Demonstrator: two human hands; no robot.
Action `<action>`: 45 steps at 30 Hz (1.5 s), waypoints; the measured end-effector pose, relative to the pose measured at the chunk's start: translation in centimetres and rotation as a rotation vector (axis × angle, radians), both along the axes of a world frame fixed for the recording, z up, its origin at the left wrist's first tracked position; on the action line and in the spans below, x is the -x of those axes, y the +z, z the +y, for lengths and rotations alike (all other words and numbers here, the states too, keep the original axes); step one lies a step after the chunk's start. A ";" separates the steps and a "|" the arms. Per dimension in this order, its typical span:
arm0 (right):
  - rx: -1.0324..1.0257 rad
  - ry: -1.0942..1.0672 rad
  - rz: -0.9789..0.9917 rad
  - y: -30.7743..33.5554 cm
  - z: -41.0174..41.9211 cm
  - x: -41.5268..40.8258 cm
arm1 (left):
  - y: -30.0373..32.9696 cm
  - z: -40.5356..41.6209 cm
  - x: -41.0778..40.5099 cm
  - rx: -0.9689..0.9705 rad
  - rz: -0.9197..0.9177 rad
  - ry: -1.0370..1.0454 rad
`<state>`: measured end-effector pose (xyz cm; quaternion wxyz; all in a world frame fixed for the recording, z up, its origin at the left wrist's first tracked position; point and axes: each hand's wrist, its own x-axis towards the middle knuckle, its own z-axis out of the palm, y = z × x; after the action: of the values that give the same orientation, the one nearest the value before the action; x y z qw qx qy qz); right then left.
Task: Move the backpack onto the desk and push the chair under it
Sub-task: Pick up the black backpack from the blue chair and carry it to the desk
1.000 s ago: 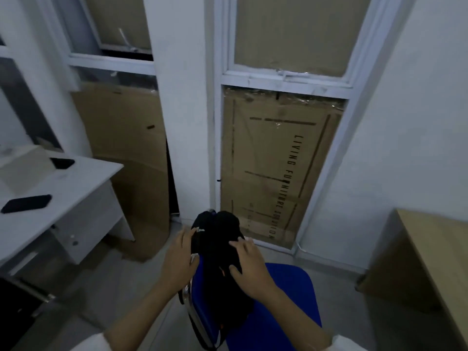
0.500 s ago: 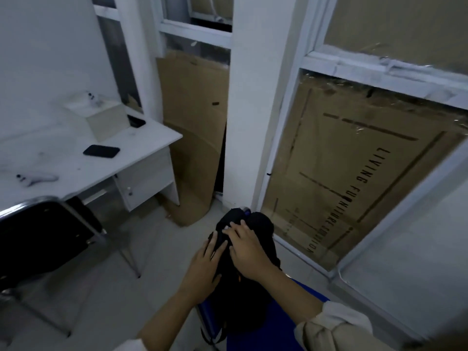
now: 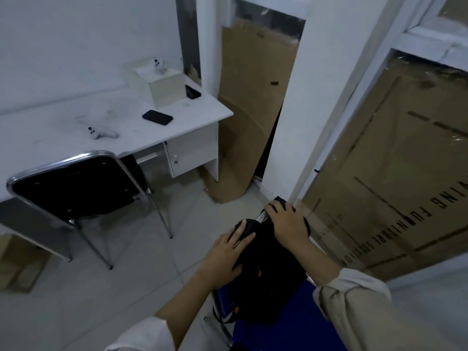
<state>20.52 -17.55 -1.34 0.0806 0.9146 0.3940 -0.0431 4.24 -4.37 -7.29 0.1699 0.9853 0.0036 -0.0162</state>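
I've got both arms reaching forward and down, bare forearms out of pushed-up pale sleeves. My left hand (image 3: 224,259) lies palm-down on the near side of the black backpack (image 3: 266,282), fingers curled over a rounded fold at its top, gripping the fabric. My right hand (image 3: 287,222) is further forward, fingers bent over the backpack's top edge where a strip of chrome shows; the fingertips go out of sight behind it, so I can't tell whether they close on the bag or on the rail. The backpack sits on the blue chair (image 3: 286,323) against its backrest, at the bottom of view, and the chair's seat is cut off by the frame edge. An orange detail on the bag is too small to make out. Over to the left, the white tabletop (image 3: 63,133) is well apart from the bag: a black phone (image 3: 157,117) lies near its right edge, a white controller (image 3: 101,133) toward the front edge, and a pale box (image 3: 162,86) in the far right corner with a second dark phone (image 3: 193,91) just beside it. A black chrome-framed chair (image 3: 81,186) stands at the tabletop's front edge. Pale floor tiles, white walls, and brown cardboard (image 3: 253,102) against the windows, its printed lettering only partly legible.
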 end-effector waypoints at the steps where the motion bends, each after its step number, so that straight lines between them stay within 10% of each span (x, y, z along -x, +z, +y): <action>1: -0.011 -0.036 -0.002 -0.2 -0.1 0.1 | 0.1 0.0 0.0 0.000 -0.003 -0.001; 22: -0.359 -0.427 0.575 -3.3 -4.8 6.8 | 3.4 0.0 -2.5 0.263 -0.148 0.111; 28: -0.272 -0.385 0.680 -4.4 -6.8 7.0 | 5.1 0.3 -5.8 0.111 0.156 0.037; 37: -0.141 -0.378 0.649 -5.3 -7.7 7.7 | 6.3 0.9 1.7 -0.094 0.002 0.113; 45: -0.485 -0.519 0.812 -4.8 -7.6 8.6 | 3.4 -5.1 7.7 0.339 0.355 0.043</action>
<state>11.94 -25.19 -6.19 -0.3051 0.8840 0.1533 -0.3193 -3.48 -9.48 -3.85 0.3297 0.9242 0.0518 -0.1859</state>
